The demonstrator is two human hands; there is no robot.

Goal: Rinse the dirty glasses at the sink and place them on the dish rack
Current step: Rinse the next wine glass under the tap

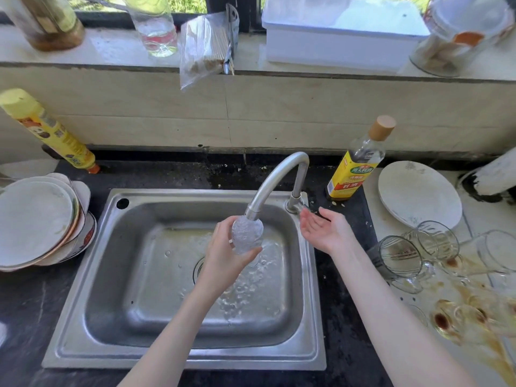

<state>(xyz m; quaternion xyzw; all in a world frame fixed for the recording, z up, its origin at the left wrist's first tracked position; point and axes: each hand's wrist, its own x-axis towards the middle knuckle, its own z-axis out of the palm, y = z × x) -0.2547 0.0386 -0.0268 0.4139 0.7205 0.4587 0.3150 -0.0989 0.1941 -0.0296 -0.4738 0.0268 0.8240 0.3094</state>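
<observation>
My left hand [224,255] grips a clear glass [247,236] directly under the spout of the faucet [275,181], over the steel sink [111,272]. Water runs into the glass and spills down into the basin. My right hand [325,229] hovers open, palm up, just right of the spout near the faucet base, holding nothing. Several dirty glasses [418,250] with brown residue lie on their sides on the white counter to the right of the sink. No dish rack is visible.
A stack of plates [36,222] sits left of the sink. A yellow-labelled bottle [356,169] and a white plate [418,195] stand at the back right, a yellow spray can [47,129] at the back left. Brown stains [460,317] cover the right counter.
</observation>
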